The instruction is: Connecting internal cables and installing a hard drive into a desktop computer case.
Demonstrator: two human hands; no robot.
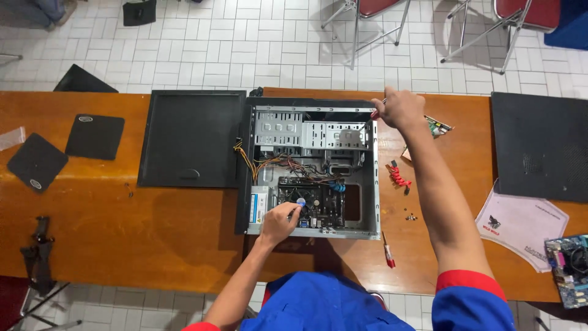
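Observation:
An open computer case (pixel 375 178) lies on its side on the wooden table (pixel 153 233). Inside it are a motherboard (pixel 321 205), drive bays (pixel 306 132) and a bundle of coloured wires (pixel 275 162). My left hand (pixel 278 220) rests on the near left part of the motherboard, fingers by a small round blue part (pixel 301 200). My right hand (pixel 397 109) is at the case's far right corner, closed on a red-handled tool (pixel 375 114); its tip is hidden.
The black side panel (pixel 190 138) lies left of the case. Two black pads (pixel 95 136) sit further left. A red cable (pixel 399 176), small screws (pixel 410 216) and a red screwdriver (pixel 388 252) lie right of the case. Another black panel (pixel 542 144), papers (pixel 520 220) and a circuit board (pixel 569 270) are at right.

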